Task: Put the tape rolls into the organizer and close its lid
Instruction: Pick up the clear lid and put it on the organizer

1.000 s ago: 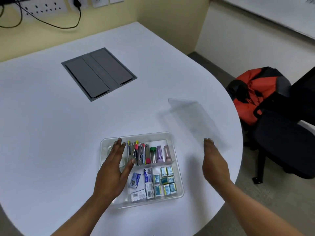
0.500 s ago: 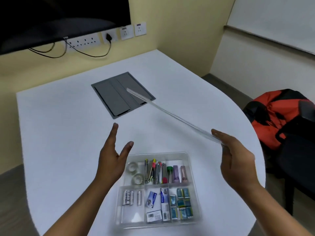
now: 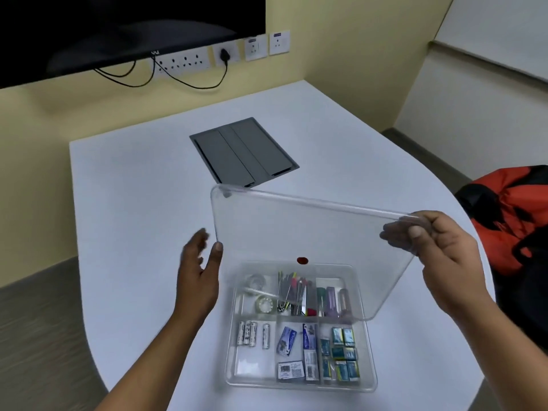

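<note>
**Lid up, over organizer, not yet seated**

Lid off table now, w/ right hand pinching its right corner, thumb on top, fingers under. A sec ago flat on table right of organizer; half a sec ago edge-on in air; now swung round, tilted, near edge low over back row. Left hand off organizer, spread wide, holding nothing, thumb just at lid's left edge. Tape rolls already in back-left compartment, seen thru lid. Means loading done, only closing left. Prob next: steady left edge, square up w/ rim, lower, press. Risk: lid skewed, catching one corner.
</note>
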